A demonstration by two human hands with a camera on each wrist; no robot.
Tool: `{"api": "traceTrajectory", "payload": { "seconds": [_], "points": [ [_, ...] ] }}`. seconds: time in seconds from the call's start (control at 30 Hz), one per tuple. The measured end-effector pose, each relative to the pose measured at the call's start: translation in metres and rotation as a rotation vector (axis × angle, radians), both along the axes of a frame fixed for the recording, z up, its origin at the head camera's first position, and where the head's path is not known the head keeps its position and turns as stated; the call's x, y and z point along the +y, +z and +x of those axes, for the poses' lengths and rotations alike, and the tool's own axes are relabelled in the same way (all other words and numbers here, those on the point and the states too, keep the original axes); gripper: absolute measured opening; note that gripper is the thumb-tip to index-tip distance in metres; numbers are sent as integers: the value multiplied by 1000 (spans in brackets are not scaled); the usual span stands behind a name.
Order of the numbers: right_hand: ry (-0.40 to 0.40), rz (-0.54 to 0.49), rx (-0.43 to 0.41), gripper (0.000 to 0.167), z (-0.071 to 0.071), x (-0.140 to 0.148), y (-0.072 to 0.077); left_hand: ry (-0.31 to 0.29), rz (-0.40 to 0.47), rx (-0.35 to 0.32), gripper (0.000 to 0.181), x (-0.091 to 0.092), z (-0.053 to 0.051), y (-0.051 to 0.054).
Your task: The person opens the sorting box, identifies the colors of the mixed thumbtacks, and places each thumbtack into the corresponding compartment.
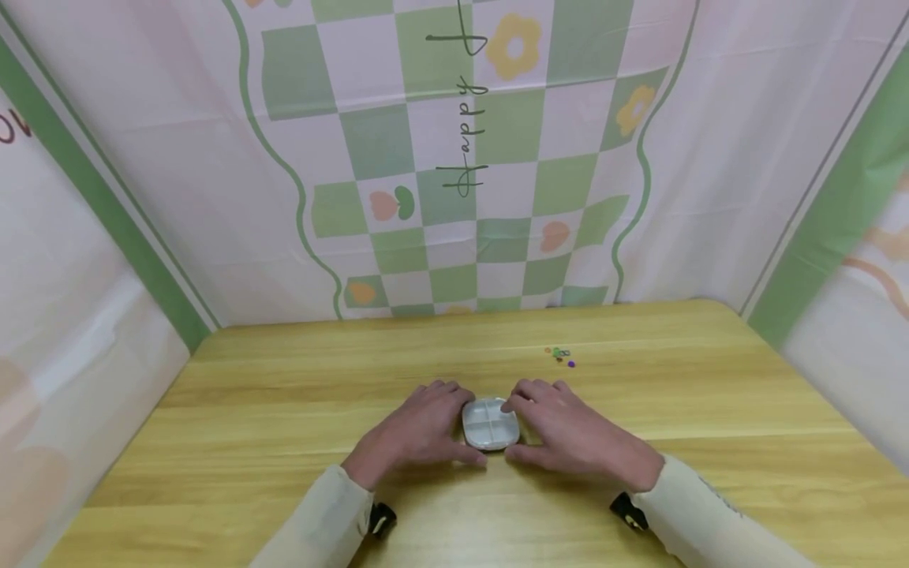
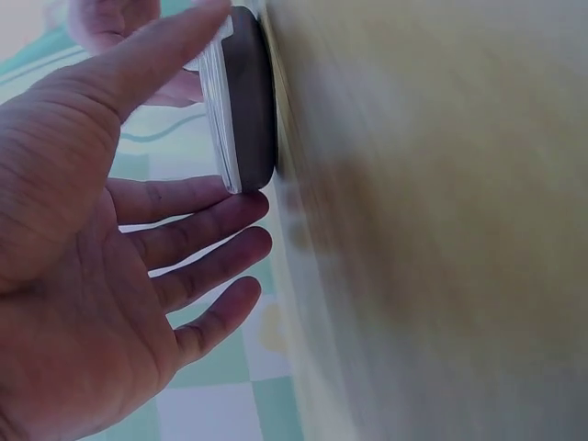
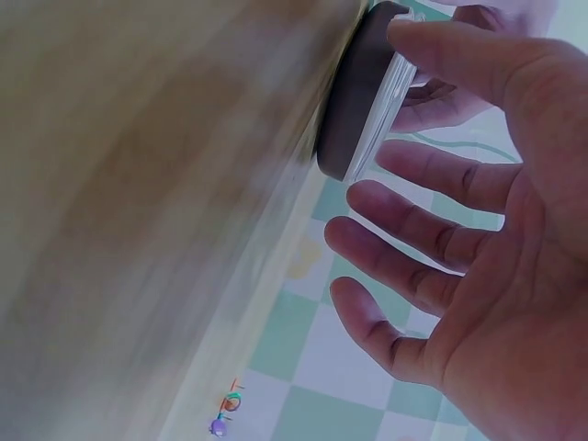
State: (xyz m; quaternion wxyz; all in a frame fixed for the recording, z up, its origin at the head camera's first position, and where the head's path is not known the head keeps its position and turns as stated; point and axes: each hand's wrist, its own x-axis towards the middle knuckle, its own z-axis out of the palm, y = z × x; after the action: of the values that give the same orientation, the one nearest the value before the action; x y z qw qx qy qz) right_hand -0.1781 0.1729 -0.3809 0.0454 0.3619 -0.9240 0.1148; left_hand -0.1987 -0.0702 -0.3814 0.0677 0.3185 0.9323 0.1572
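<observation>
A small rounded-square case (image 1: 490,424) with a clear lid, a dark base and a cross divider lies flat on the wooden table. My left hand (image 1: 433,426) is at its left side, thumb at the near edge and index finger at the far corner. From the right, my right hand (image 1: 564,426) holds the case too, its thumb at the near corner and index finger at the lid. In the left wrist view, the dark side of the case (image 2: 250,101) shows by the fingertips. The other fingers of both hands are spread beyond the case.
Several tiny colourful pieces (image 1: 559,353) lie toward the back right of the table (image 1: 284,394). A patterned cloth (image 1: 440,158) hangs behind the table, with more cloth at both sides. Black straps (image 1: 382,521) are at the wrists.
</observation>
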Motion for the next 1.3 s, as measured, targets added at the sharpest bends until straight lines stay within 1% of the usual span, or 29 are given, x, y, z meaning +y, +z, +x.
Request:
{"api": "traceTrajectory", "payload": {
  "seconds": [0.1,0.2,0.37,0.5,0.6,0.7,0.87,0.93,1.0,1.13,1.23,1.3],
  "points": [
    [-5,5,-4,48,1,-1,0,0,7,-5,84,-1,0,0],
    [-8,7,-3,48,1,-2,0,-3,14,-6,81,-1,0,-1],
    [-14,14,1,47,1,-4,1,-13,26,5,75,-1,-1,-1],
    [-13,32,16,46,1,-6,3,-10,28,20,73,0,0,-2],
    [2,66,45,48,1,-9,4,-4,23,31,72,1,1,-2],
    [37,95,87,49,1,-13,5,0,19,34,70,1,2,-2],
    [113,107,175,41,2,-24,9,2,27,33,67,2,2,-2],
    [130,126,201,39,3,-29,11,3,32,34,67,1,2,-2],
    [132,157,210,39,4,-34,13,4,36,35,66,1,2,-2],
    [105,240,204,36,6,-43,16,4,45,44,66,1,1,-2],
    [110,286,231,32,8,-48,15,6,53,48,63,1,1,-3],
    [129,308,264,30,9,-51,14,2,56,53,61,1,1,-3]
  ]
}}
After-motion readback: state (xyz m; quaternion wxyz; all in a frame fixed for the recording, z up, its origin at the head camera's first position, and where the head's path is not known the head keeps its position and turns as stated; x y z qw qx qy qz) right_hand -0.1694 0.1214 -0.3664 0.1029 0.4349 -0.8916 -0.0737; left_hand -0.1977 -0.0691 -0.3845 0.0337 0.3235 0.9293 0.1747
